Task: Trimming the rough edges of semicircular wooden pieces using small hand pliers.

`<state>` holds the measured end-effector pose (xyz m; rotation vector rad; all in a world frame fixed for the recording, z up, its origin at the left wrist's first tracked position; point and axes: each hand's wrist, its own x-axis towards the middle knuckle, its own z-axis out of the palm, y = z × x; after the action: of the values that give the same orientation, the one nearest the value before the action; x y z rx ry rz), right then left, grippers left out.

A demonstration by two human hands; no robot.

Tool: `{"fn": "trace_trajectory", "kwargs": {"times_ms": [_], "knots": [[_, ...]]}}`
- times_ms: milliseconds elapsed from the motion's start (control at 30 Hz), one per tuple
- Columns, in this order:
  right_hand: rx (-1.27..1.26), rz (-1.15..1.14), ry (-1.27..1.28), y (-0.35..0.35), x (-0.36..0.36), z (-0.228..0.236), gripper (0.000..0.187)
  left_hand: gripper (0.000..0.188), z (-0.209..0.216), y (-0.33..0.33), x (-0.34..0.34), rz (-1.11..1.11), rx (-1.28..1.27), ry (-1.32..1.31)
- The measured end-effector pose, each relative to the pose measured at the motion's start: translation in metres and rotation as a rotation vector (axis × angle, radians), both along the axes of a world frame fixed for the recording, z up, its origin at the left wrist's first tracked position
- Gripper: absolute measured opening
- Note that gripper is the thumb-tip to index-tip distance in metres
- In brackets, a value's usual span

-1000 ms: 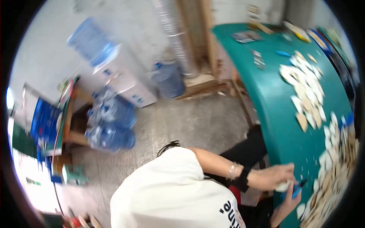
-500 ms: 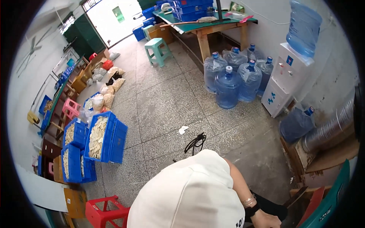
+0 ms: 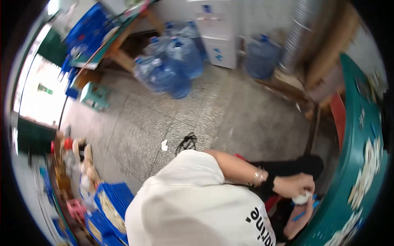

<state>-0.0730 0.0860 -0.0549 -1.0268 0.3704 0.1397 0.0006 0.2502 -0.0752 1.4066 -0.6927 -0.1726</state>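
Observation:
My left hand [image 3: 292, 185], with bracelets and a black band at the wrist, has its fingers closed on a small white rounded piece [image 3: 302, 199]. Just below it, my right hand [image 3: 297, 221] curls against the same piece, thumb upward. Thin blue strips [image 3: 303, 215] show at the right hand's fingers; their kind is too small and blurred to tell. Both hands are over my lap, beside the green tabletop [image 3: 342, 164]. Flat whitish pieces [image 3: 366, 172] lie in rows on that tabletop.
Blue crates [image 3: 117, 205] of pale flat pieces stand at the lower left. Large blue water bottles [image 3: 174, 67] cluster before a white dispenser [image 3: 219, 37]. A black cable coil [image 3: 186, 142] and a white scrap [image 3: 164, 145] lie on the floor. A green stool [image 3: 94, 95] stands farther back.
My view has swung to the right, bringing the green tabletop, its whitish pieces and both hands into sight. Earlier, only my left hand showed, at the lower edge.

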Motion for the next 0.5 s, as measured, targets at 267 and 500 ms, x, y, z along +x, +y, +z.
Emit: {"fn": "trace_trajectory", "kwargs": {"times_ms": [267,500], "knots": [[-0.133,-0.152,0.12,0.016,-0.017,-0.015,0.022,0.027,-0.02,0.002,0.019,-0.505,0.192,0.36],[-0.431,-0.13,0.143,-0.002,-0.043,-0.027,0.025,0.024,-0.036,-0.008,0.012,-0.593,0.31,0.635]]}}
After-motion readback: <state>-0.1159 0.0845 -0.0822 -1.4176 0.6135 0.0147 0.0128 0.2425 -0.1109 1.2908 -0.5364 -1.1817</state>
